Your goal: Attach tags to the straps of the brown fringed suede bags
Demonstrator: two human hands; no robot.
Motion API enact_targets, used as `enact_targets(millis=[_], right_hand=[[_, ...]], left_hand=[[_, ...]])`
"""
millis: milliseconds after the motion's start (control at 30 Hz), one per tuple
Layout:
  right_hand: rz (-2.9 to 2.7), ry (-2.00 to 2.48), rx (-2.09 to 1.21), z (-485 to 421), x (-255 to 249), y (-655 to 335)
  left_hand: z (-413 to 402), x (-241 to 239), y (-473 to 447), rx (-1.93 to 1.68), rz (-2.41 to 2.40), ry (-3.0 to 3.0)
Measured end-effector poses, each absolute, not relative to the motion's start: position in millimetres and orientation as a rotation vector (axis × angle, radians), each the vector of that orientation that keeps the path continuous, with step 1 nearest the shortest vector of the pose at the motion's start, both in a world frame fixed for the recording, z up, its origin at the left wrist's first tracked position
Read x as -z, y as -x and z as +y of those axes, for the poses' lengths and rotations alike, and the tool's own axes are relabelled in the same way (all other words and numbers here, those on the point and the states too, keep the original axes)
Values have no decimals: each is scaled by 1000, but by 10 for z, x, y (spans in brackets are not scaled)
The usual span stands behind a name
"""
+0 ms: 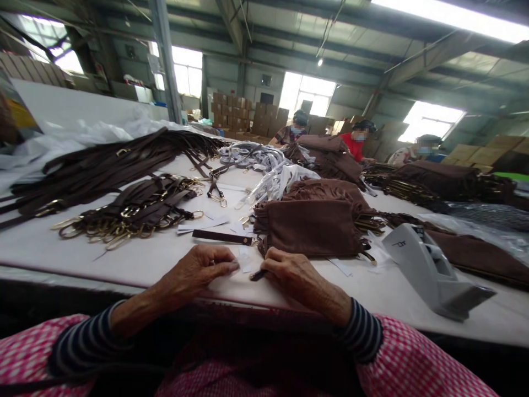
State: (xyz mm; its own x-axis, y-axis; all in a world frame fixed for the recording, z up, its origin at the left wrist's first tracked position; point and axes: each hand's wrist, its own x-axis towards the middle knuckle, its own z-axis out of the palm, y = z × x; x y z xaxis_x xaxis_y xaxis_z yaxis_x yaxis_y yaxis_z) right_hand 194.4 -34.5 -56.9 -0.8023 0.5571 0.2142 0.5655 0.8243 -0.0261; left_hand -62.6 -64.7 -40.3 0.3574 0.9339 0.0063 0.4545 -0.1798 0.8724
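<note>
- The left hand (198, 271) is resting at the near edge of the table (136, 259), its fingers narrowed into a pinch on a white paper slip (244, 262).
- The right hand (291, 273) is lying just beside it, fingers curled round a small dark strap piece (258, 274). The tip of that piece is poking out toward the left hand and sitting just under the slip.
- Both wrists are showing striped cuffs, with pink checked sleeves lower in the view.
- A dark brown strap (222, 237) is lying flat on the table just beyond the hands, with a metal fitting at its right end.
- A stack of brown fringed bags (309, 227) is sitting just beyond the right hand, almost touching its knuckles.
- A grey tape dispenser (430, 270) is standing to the right, apart from the hands.
- A heap of short straps with gold clasps (136, 212) is lying to the left, beyond the left hand, and longer dark straps (103, 165) are spreading out behind it.
- Pale straps in clear wrapping (258, 160) are lying farther back in the middle.
- Three co-workers (359, 138) are sitting at the far end of the table, and cardboard boxes (231, 110) are stacked against the back wall.
</note>
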Motion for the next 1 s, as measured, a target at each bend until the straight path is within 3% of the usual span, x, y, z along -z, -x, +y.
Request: enact_targets(millis=[133, 333, 467, 1000], right_hand=[[-2766, 847, 124, -315, 624, -1916], [-2361, 855, -482, -234, 642, -1926], [-2290, 872, -688, -210, 620, -1942], [-2332, 850, -782, -211, 550, -1942]], left_hand=[[-599, 415, 645, -708, 1168, -1740], [-514, 397, 671, -665, 1219, -1703], [-463, 371, 627, -646, 1207, -1715], [-390, 314, 616, -530, 1132, -1693]])
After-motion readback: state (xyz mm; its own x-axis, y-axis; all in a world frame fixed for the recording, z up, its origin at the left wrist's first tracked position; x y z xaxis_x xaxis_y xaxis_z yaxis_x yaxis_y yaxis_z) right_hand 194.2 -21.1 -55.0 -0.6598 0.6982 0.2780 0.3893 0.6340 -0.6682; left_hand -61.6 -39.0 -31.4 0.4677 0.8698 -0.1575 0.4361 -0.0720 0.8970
